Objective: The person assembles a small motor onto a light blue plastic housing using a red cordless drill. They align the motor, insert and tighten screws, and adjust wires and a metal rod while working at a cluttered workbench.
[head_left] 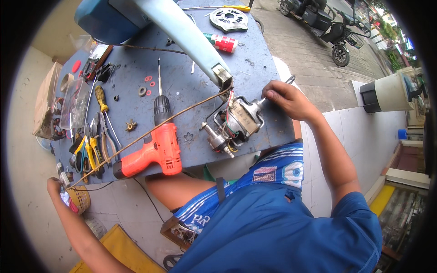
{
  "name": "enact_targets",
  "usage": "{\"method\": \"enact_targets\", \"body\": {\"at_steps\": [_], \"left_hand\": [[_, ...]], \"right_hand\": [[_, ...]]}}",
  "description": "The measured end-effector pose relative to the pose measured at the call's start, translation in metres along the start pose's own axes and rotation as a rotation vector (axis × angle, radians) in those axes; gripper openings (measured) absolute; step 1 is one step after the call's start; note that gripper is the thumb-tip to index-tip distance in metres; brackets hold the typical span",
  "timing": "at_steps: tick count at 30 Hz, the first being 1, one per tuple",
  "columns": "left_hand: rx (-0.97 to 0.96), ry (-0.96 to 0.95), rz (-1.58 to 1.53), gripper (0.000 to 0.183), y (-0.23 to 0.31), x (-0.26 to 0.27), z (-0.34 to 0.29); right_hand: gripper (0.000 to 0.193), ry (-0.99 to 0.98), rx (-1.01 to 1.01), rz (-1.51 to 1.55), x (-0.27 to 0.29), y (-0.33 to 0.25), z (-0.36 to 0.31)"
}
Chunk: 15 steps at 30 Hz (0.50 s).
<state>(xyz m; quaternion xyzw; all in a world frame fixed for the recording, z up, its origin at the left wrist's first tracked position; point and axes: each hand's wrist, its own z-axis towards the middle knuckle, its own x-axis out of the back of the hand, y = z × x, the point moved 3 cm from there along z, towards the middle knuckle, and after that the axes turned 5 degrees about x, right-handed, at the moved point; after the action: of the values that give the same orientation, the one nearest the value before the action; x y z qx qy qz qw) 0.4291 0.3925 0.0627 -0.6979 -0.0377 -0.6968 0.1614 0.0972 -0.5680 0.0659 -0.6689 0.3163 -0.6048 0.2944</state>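
Observation:
My right hand (291,101) is closed around the shaft of a bare electric fan motor (246,119), at the right edge of the blue-grey table. The motor's gearbox (215,138) points toward me, and coloured wires run along its housing. It hangs by the end of a light-blue fan neck (191,38). A brown cord (150,132) stretches from there across the table to the near left corner. At that corner my left hand (53,185) is curled beside a pale plug-like piece (63,174); its fingers are mostly hidden.
An orange cordless drill (157,152) lies under the cord. Pliers (93,145), a yellow-handled screwdriver (101,98) and a clear plastic box (75,102) crowd the left. A red-and-green can (221,42) and a round motor cover (229,19) are at the back. Below the left hand stands a woven basket (81,199).

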Motion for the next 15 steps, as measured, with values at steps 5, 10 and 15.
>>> {"method": "enact_targets", "body": {"at_steps": [5,10,15], "left_hand": [[0.043,0.004,0.019,0.019,0.0023,0.0015,-0.0018],[-0.009,0.015,0.04,0.018,0.0083,0.0034,-0.0038],[0.007,0.027,0.018,0.017,0.0083,0.0048,-0.0044]], "right_hand": [[0.024,0.028,0.016,0.007,-0.0043,-0.0032,-0.0019],[0.025,0.045,0.026,-0.034,-0.0061,-0.002,-0.0015],[0.025,0.053,0.041,-0.052,-0.0069,-0.0022,-0.003]]}}
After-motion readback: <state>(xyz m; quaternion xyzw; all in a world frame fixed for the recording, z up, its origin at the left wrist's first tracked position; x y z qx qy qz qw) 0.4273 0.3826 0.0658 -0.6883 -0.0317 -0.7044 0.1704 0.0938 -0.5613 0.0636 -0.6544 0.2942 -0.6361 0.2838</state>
